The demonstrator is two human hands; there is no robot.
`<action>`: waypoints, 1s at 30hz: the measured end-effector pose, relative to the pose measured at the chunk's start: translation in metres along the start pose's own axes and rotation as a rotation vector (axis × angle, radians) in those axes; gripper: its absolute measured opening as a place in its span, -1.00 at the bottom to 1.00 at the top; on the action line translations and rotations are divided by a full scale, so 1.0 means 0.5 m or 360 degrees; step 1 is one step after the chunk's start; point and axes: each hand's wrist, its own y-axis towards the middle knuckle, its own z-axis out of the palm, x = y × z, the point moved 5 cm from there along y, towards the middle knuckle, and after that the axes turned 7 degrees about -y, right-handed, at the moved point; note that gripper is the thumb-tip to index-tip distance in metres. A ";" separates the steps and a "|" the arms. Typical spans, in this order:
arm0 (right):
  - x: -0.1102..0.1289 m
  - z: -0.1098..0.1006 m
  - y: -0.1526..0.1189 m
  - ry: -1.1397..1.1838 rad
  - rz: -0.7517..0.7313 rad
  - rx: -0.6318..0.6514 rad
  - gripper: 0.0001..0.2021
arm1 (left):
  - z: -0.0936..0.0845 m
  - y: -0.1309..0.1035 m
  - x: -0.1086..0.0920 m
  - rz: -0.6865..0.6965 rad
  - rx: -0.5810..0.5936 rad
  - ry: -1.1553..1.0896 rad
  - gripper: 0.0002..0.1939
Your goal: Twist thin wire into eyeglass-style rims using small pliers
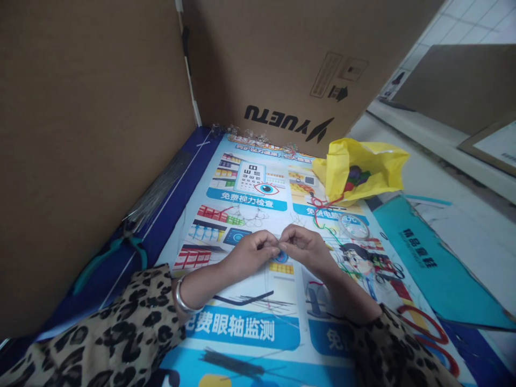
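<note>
My left hand (256, 252) and my right hand (304, 248) meet over the middle of a printed poster (250, 330). Thumb and forefinger are pinched together on each hand, and the fingertips nearly touch. Whatever they pinch is too small to make out; a faint thin line seems to hang below them. A bundle of dark thin wires (234, 363) lies on the poster near the front edge. More thin dark pieces (252, 299) lie just in front of my left wrist. Green and red cord (318, 215) runs on the poster beyond my right hand.
Cardboard walls (258, 70) stand behind and at the left. Teal-handled pliers (139, 252) and silvery wires (157, 188) lie at the left. A yellow bag (373, 166) holds coloured bundles at the back right, near a tape roll (353, 226). Right: teal cardboard (439, 269), red cord coils (427, 325).
</note>
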 end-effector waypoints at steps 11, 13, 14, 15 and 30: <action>-0.001 0.004 -0.001 0.0330 0.0159 0.0035 -0.84 | -0.004 -0.004 -0.021 0.0064 0.0030 -0.0052 -0.72; 0.002 0.003 0.000 0.0313 0.0109 0.0004 -0.85 | -0.004 -0.003 -0.023 0.0079 0.0040 -0.0051 -0.71; 0.003 0.003 0.000 0.0312 0.0086 -0.0012 -0.85 | -0.003 -0.003 -0.023 0.0083 0.0044 -0.0049 -0.72; 0.003 0.002 0.000 0.0321 0.0071 -0.0024 -0.85 | -0.003 -0.003 -0.024 0.0084 0.0046 -0.0047 -0.73; 0.015 -0.015 0.003 -0.0156 0.0033 -0.0123 -0.84 | -0.008 -0.002 -0.011 0.0046 -0.0090 0.0114 -0.89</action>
